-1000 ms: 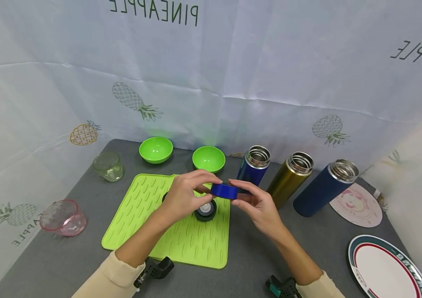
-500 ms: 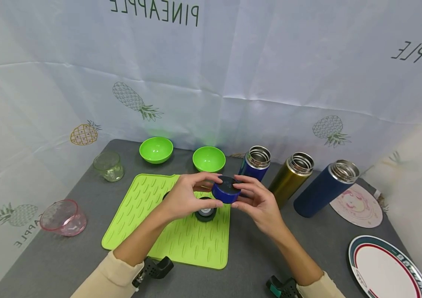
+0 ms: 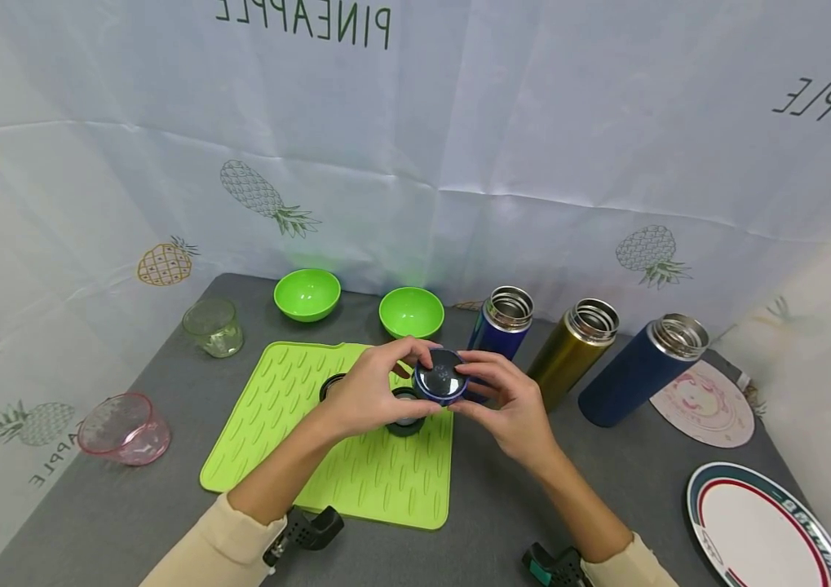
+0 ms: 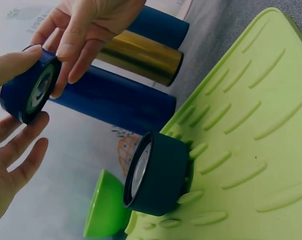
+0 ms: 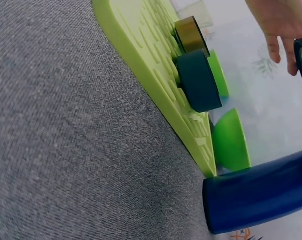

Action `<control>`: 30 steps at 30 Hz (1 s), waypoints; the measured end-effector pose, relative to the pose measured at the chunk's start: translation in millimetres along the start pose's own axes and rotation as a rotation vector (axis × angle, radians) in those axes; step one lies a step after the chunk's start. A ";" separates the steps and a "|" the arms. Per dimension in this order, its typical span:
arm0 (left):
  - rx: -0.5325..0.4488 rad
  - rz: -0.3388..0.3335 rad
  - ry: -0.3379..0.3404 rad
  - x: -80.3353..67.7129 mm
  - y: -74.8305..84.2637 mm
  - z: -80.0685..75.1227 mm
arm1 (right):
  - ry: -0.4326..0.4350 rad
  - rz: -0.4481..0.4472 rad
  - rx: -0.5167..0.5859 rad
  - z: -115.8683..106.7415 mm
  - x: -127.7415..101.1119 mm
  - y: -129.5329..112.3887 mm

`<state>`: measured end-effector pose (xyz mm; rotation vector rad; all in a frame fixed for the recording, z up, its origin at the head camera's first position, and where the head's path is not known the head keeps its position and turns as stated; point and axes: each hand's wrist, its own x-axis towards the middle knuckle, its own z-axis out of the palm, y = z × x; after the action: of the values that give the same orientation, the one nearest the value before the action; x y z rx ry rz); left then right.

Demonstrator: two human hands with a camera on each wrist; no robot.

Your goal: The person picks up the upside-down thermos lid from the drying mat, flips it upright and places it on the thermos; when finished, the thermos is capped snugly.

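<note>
Holding one blue lid (image 3: 440, 377), beside three flasks (image 3: 575, 342).

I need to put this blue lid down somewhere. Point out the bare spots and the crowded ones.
The near half of the green mat is bare, in front of the dark lid. Grey table lies bare left of the mat below the pink cup, and between mat and plate. Crowded: the back row of bowls and three flasks.
</note>
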<state>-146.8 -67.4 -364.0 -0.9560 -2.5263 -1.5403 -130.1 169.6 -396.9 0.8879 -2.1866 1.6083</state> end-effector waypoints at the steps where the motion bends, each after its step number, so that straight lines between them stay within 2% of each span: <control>1: 0.015 -0.004 0.004 0.0 0.0 0.4 | -0.003 -0.003 -0.007 0.2 -0.1 -0.2; 4: 0.050 -0.016 0.015 -0.5 0.5 0.4 | -0.004 -0.034 -0.040 0.0 -0.6 -0.6; 7: 0.050 -0.018 0.034 -1.4 0.4 -1.0 | 0.044 -0.105 -0.117 -2.3 -0.8 -2.9; 11: 0.048 -0.001 0.063 -2.4 -1.9 -3.8 | 0.206 -0.213 -0.200 -8.1 1.1 -8.3; 13: 0.058 -0.003 0.073 -3.0 -3.3 -5.3 | 0.288 -0.255 -0.186 -10.5 3.3 -10.3; 16: 0.070 -0.011 0.076 -4.3 -4.4 -6.9 | 0.375 -0.264 -0.147 -12.5 6.0 -11.6; 20: 0.075 -0.017 0.077 -6.0 -5.8 -7.9 | 0.417 -0.147 -0.097 -11.8 7.2 -9.3; 30: 0.073 -0.016 0.064 -8.9 -9.5 -7.9 | 0.396 0.242 0.094 -5.5 9.2 12.1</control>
<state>-146.7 -81.2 -370.4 -0.8656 -2.5332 -1.4466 -145.4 174.3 -399.0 0.2948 -2.0054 1.8238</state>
